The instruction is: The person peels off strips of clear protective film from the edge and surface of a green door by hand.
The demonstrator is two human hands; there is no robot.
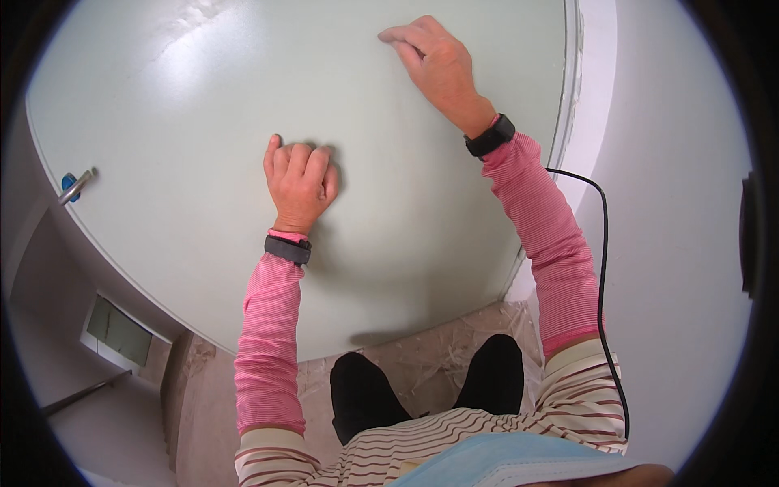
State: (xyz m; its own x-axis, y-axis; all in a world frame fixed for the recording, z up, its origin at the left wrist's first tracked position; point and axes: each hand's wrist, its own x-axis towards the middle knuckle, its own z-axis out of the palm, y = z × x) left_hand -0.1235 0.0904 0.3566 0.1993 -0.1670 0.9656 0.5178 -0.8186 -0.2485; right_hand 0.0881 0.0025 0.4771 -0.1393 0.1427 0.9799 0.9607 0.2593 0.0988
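In front of me is a broad pale green door [201,231] with a smooth, slightly glossy face. My left hand [299,182] rests against or just off its middle, back towards me. Its little finger sticks out while the others curl under, so the palm is hidden. Higher and to the right, my right hand [441,70] is at the door face with thumb and forefinger pinched together. Whether something thin is between those fingertips cannot be seen. A metal lever handle [79,184] with a blue piece at its base sits at the door's left edge.
Along the door's right side runs a white frame [572,103], meeting a white wall [675,201]. A black cable [604,243] hangs beside my right arm. Crumpled clear plastic film [438,359] covers the floor by my legs. At lower left, a handrail [88,389] borders a stairwell.
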